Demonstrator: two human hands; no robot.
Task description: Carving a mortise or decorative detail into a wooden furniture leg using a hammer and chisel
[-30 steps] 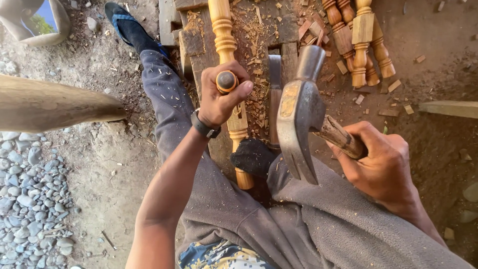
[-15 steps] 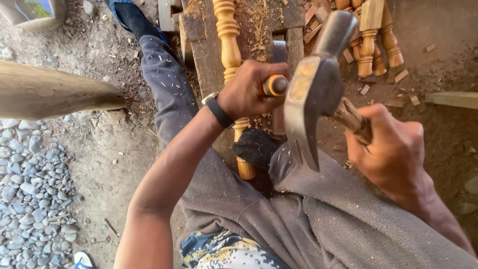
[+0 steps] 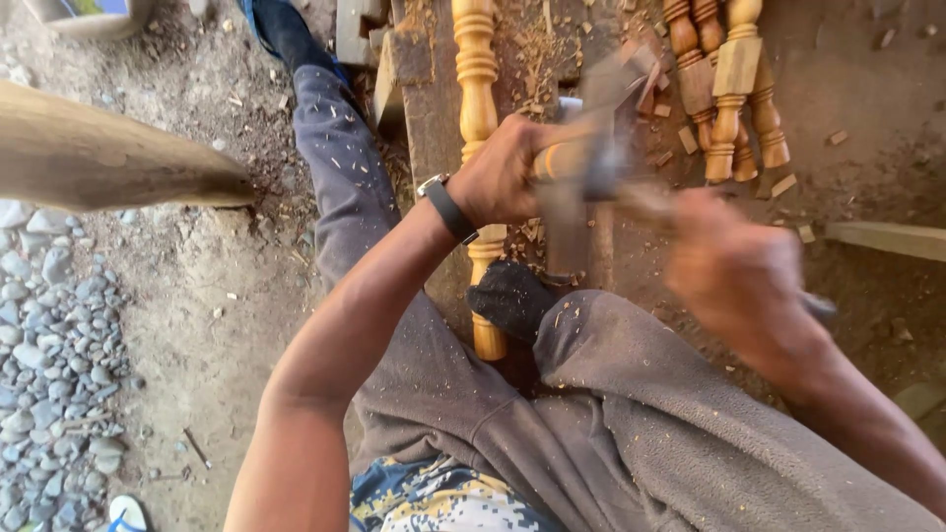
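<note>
Sawdust-strewn dirt ground (image 3: 197, 286) carries one turned spindle (image 3: 476, 69) on a plank (image 3: 434, 108), three more spindles (image 3: 724, 89) lying aside. Left hand (image 3: 503, 177) clenches a wooden-handled chisel (image 3: 562, 160); right hand (image 3: 744, 276) (blurred) grips one hammer (image 3: 576, 212) beside it.

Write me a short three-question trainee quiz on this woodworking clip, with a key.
1. True or false: the left hand grips the wooden handle of a chisel held over the turned wooden spindle.
2. Which hand swings the hammer, which is blurred by motion? A) left B) right C) both
3. Fill in: the person's dark-socked foot rests against the lower part of the ______.

Key
1. True. The fingers wrap the pale handle, just above the spindle on the plank.
2. B. The right hand is blurred too, with the hammer's grip running into it.
3. Spindle. More turned spindles lie at upper right, apart from this one.
</note>
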